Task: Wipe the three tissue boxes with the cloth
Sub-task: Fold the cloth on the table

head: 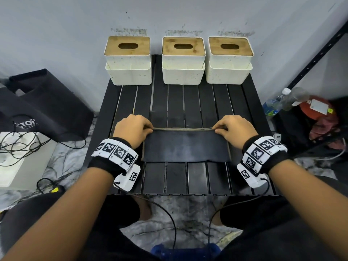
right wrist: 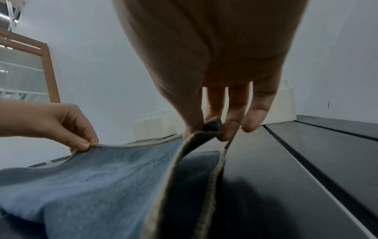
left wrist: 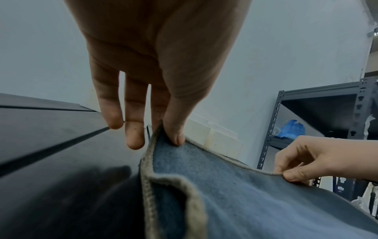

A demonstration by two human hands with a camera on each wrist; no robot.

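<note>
Three tissue boxes stand in a row at the far edge: the left tissue box (head: 128,61), the middle tissue box (head: 183,61) and the right tissue box (head: 229,60). There is one table (head: 177,178), one cloth (head: 185,146), and two hands, the left hand (head: 131,129) and the right hand (head: 236,129). Off to the right lie two plastic bottles (head: 276,102). One black bag (head: 47,102) sits on the left.

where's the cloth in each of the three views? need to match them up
Head: cloth lies centre on the black slatted table, far edge lifted between both hands.
Left wrist: cloth fills lower right, pinched by the left hand.
Right wrist: cloth fills lower left, pinched by the right hand.
Shared landmark: the cloth's tan stitched hem.
</note>
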